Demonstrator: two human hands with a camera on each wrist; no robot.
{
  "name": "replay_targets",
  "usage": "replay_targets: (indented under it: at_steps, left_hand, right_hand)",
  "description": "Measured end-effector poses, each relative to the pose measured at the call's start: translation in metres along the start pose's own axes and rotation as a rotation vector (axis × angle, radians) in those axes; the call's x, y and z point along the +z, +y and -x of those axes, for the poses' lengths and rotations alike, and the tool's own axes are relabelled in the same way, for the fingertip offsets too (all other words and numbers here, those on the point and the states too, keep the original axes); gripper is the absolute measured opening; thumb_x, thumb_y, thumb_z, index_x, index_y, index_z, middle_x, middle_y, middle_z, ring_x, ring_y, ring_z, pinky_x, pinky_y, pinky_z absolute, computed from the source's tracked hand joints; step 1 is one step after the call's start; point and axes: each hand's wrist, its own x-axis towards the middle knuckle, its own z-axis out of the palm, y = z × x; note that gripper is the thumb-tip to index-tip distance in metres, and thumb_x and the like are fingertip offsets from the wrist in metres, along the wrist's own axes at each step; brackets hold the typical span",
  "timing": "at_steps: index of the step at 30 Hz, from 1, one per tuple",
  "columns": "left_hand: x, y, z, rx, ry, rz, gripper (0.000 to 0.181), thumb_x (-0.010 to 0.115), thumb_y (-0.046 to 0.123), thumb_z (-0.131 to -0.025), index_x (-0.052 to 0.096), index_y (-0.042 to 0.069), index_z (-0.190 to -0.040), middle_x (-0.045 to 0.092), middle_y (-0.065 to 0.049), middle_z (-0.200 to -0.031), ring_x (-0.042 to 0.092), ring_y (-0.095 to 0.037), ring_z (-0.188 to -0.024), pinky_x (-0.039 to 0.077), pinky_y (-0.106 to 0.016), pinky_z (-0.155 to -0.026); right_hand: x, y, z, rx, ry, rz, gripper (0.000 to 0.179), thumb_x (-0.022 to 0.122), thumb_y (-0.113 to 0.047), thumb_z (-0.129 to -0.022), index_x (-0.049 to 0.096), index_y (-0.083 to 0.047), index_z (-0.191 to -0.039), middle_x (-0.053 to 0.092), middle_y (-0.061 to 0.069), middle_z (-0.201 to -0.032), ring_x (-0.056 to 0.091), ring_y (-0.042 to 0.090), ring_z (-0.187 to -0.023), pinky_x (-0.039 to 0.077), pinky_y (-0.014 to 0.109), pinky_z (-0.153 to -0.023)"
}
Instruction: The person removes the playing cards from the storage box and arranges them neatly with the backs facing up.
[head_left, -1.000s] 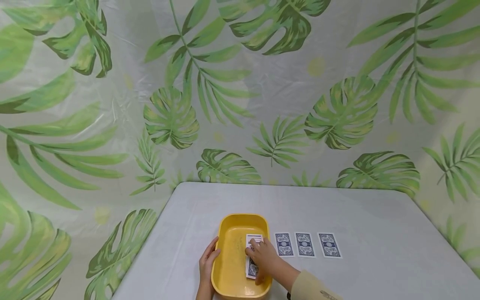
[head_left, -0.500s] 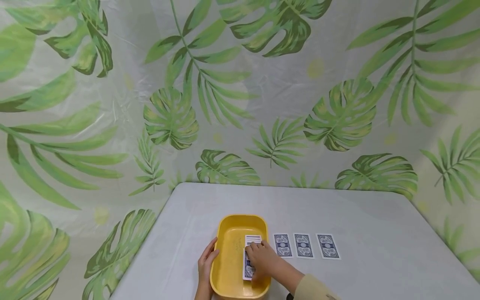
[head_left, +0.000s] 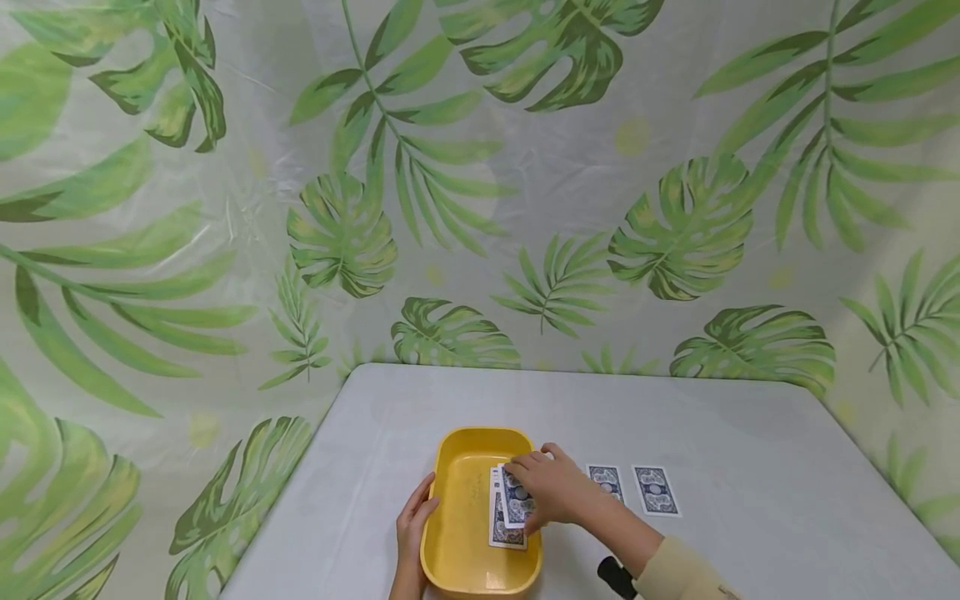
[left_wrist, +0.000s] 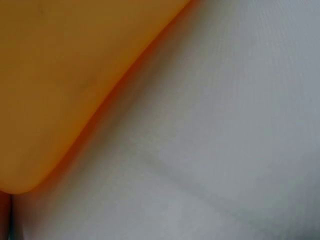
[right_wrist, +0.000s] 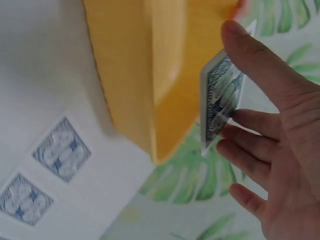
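Observation:
A yellow plastic tray (head_left: 450,542) stands on the table, and my left hand (head_left: 411,527) grips its left wall, thumb at the rim. In the left wrist view only the tray's outer side (left_wrist: 65,80) and the white cloth show. My right hand (head_left: 558,487) is over the tray's right side, pinching a blue-backed playing card (head_left: 517,498) by its ends between thumb and fingers. Seen from the right wrist, this card (right_wrist: 222,92) is tilted on edge near the tray wall. Below it, more playing cards (head_left: 508,535) lie in the tray, partly covered.
Two blue-backed playing cards, one nearer (head_left: 604,478) and one farther right (head_left: 657,491), lie face down on the white table (head_left: 720,433). A third in that row is hidden by my right hand. Leaf-patterned sheeting (head_left: 555,167) hangs behind the table.
My right hand has moved up and right, lifting a playing card off those in the tray, and now covers the nearest card of the row. My left hand stays on the tray.

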Motion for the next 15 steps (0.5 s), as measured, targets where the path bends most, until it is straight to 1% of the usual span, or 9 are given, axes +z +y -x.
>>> replay_targets:
  at_steps: [3, 7, 10, 13, 15]
  left_hand:
    - [0.0, 0.0, 0.0, 0.005, 0.001, -0.014, 0.045, 0.053, 0.018, -0.09, 0.047, 0.009, -0.133, 0.036, -0.011, -0.144, 0.03, -0.023, -0.134, 0.041, -0.011, -0.089]
    - [-0.001, -0.001, 0.0, 0.009, -0.012, -0.009, 0.045, 0.052, 0.018, -0.09, 0.046, 0.01, -0.134, 0.034, -0.012, -0.145, 0.032, -0.024, -0.133, 0.042, -0.015, -0.093]
    - [-0.001, -0.001, 0.0, 0.006, -0.012, 0.0, 0.044, 0.052, 0.016, -0.09, 0.046, 0.01, -0.134, 0.035, -0.012, -0.145, 0.036, -0.023, -0.131, 0.042, -0.019, -0.095]
    - [-0.001, 0.0, -0.001, 0.001, -0.006, -0.006, 0.044, 0.051, 0.015, -0.09, 0.047, 0.01, -0.133, 0.036, -0.011, -0.144, 0.034, -0.022, -0.132, 0.041, -0.016, -0.094]
    - [-0.002, 0.0, -0.001, -0.001, -0.005, -0.011, 0.044, 0.05, 0.015, -0.09, 0.046, 0.01, -0.134, 0.036, -0.01, -0.145, 0.032, -0.022, -0.133, 0.04, -0.014, -0.094]
  right_hand:
    - [-0.011, 0.016, 0.01, 0.058, -0.001, -0.026, 0.087, 0.084, -0.043, -0.055, 0.05, -0.011, -0.129, 0.054, 0.002, -0.129, 0.048, 0.02, -0.119, 0.031, 0.045, -0.105]
    - [-0.019, 0.041, 0.028, 0.137, -0.007, -0.051, 0.089, 0.085, -0.034, -0.055, 0.046, -0.01, -0.132, 0.05, 0.003, -0.134, 0.045, 0.022, -0.122, 0.028, 0.048, -0.106]
    - [-0.019, 0.065, 0.043, 0.148, 0.006, -0.048, 0.09, 0.085, -0.03, -0.056, 0.045, -0.005, -0.132, 0.048, 0.008, -0.135, 0.045, 0.027, -0.122, 0.029, 0.052, -0.103]
    - [-0.014, 0.091, 0.059, 0.148, 0.023, -0.023, 0.091, 0.085, -0.03, -0.054, 0.044, -0.002, -0.131, 0.048, 0.012, -0.134, 0.047, 0.031, -0.119, 0.033, 0.054, -0.097]
    - [-0.008, 0.107, 0.069, 0.165, 0.026, -0.014, 0.091, 0.085, -0.029, -0.054, 0.044, -0.002, -0.131, 0.048, 0.013, -0.134, 0.048, 0.032, -0.117, 0.035, 0.055, -0.094]
